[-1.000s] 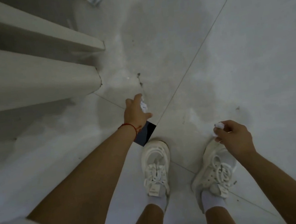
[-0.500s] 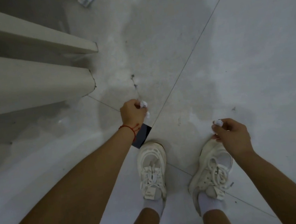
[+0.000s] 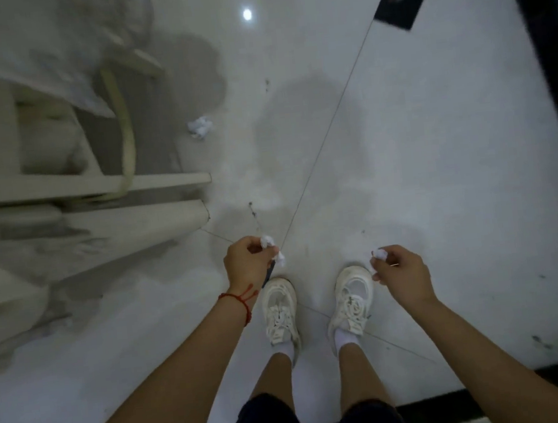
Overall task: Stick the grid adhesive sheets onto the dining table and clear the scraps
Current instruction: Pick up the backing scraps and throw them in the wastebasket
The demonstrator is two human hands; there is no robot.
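Scraps are pinched in both hands: left hand (image 3: 246, 261) and right hand (image 3: 399, 276), above the white shoes (image 3: 279, 309); another crumpled scrap (image 3: 200, 127) lies farther ahead.

A home dining room: tiled floor (image 3: 437, 160), pale table legs (image 3: 154, 221)

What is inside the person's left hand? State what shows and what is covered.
A white crumpled scrap sticks out past the left hand's curled fingers. How much more lies within the palm is hidden.
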